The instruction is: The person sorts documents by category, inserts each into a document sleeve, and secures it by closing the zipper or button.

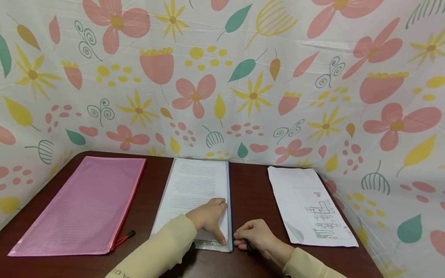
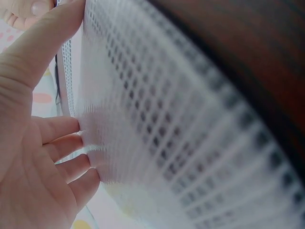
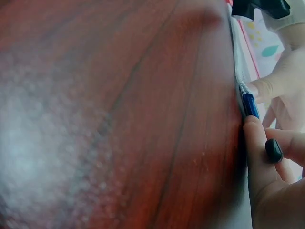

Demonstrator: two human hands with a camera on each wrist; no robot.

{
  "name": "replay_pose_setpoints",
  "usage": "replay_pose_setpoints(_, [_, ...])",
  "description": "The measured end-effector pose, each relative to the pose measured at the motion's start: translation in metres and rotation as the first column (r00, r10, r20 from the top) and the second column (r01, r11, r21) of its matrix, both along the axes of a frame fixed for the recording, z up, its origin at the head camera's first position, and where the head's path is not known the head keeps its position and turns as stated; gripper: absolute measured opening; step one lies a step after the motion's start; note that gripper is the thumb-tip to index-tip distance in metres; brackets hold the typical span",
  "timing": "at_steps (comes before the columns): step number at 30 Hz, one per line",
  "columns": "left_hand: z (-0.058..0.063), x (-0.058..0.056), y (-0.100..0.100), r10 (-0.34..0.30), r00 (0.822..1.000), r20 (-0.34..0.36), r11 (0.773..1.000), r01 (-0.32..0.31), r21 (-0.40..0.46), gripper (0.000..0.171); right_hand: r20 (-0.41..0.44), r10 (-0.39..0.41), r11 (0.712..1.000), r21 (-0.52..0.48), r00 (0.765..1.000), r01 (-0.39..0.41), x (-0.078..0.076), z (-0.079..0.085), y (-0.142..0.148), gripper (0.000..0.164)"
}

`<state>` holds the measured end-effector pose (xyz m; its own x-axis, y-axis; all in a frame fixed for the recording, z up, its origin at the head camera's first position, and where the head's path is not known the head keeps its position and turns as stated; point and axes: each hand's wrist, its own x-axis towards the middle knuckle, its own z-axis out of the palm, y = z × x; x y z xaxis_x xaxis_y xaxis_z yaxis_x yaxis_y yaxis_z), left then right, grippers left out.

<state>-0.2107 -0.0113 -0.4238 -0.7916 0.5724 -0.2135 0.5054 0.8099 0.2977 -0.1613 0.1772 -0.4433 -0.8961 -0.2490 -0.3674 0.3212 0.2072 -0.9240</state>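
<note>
A clear mesh zip pouch (image 1: 192,175) with a blue zip edge lies in the middle of the table, a printed sheet showing through it. My left hand (image 1: 209,217) rests on its lower right part, thumb and fingers spread. In the left wrist view, the fingertips (image 2: 86,183) touch the mesh surface. At the pouch's lower right edge, my right hand (image 1: 256,236) pinches the zip pull, whose black end (image 3: 273,150) sticks out between the fingers. The blue zip (image 3: 249,104) shows just beyond the fingertips. The slider itself is hidden.
To the left lies a pink mesh zip pouch (image 1: 87,200) with a red zip and a red-and-black pull (image 1: 123,238). Loose white sheets (image 1: 288,193) with a printed diagram lie at the right, one corner curled. A flowered curtain (image 1: 222,77) hangs behind the dark wooden table (image 1: 248,189).
</note>
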Motion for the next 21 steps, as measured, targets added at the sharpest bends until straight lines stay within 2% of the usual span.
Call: replay_pose_setpoints(21, [0.0001,-0.0009,0.0003,0.006,1.0,0.009,1.0,-0.006,-0.009,0.116,-0.004,0.022,1.0,-0.012,1.0,-0.022,-0.0006,-0.0002,0.0034,0.016])
